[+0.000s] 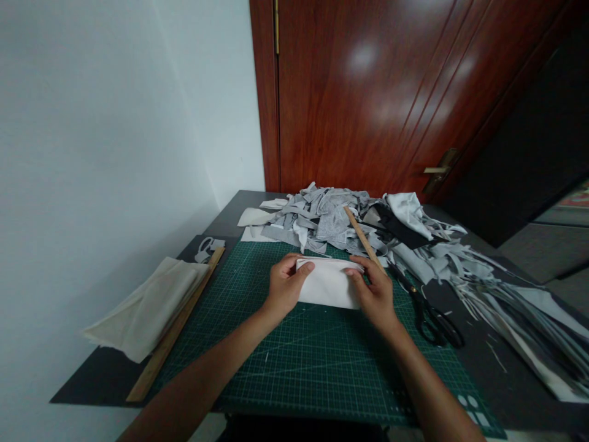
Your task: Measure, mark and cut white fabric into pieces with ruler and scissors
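A folded piece of white fabric (329, 283) lies on the green cutting mat (299, 362), near its far side. My left hand (283, 288) grips the fabric's left end, thumb on top and fingers curled round the edge. The right end is pinched the same way by my right hand (375, 291). Both forearms reach in from the near edge of the mat.
A heap of grey, white and black fabric scraps (340, 221) with a wooden ruler (361, 236) on it lies beyond the mat. Black scissors (430, 316) rest at the right. Cream cloth (147, 307) and a wooden strip (175, 331) lie at the left. A wooden door (368, 92) stands behind.
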Action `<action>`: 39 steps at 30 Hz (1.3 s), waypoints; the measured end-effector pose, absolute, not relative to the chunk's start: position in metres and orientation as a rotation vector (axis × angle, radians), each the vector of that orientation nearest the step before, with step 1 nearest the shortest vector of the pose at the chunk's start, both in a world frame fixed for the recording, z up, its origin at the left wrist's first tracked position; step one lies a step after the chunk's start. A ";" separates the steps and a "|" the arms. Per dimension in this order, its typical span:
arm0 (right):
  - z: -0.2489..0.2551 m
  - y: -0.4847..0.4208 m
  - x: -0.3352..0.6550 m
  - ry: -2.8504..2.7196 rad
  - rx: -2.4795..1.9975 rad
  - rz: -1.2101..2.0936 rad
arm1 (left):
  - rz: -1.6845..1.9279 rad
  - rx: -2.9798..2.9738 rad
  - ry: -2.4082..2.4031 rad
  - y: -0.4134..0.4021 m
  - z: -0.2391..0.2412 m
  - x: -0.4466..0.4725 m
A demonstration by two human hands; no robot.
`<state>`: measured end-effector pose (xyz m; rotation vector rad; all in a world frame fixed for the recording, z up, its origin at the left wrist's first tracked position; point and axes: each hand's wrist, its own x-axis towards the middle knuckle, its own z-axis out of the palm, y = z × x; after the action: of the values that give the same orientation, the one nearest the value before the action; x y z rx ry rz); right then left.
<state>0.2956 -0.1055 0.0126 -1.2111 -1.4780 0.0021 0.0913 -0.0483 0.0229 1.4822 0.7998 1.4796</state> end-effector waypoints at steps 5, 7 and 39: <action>0.017 -0.108 0.293 -1.565 -1.225 -0.112 | 1.489 1.452 0.880 -0.043 0.018 0.091; 0.017 -0.109 0.290 -1.541 -1.231 -0.075 | 1.498 1.477 0.892 -0.043 0.018 0.090; 0.018 -0.116 0.293 -1.963 -1.047 -0.064 | 0.762 1.723 0.574 -0.038 0.032 0.075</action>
<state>0.2926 -0.1160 0.0181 -1.0471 -1.9628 -0.0640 0.0747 -0.0385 0.0319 1.7234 0.5742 0.7622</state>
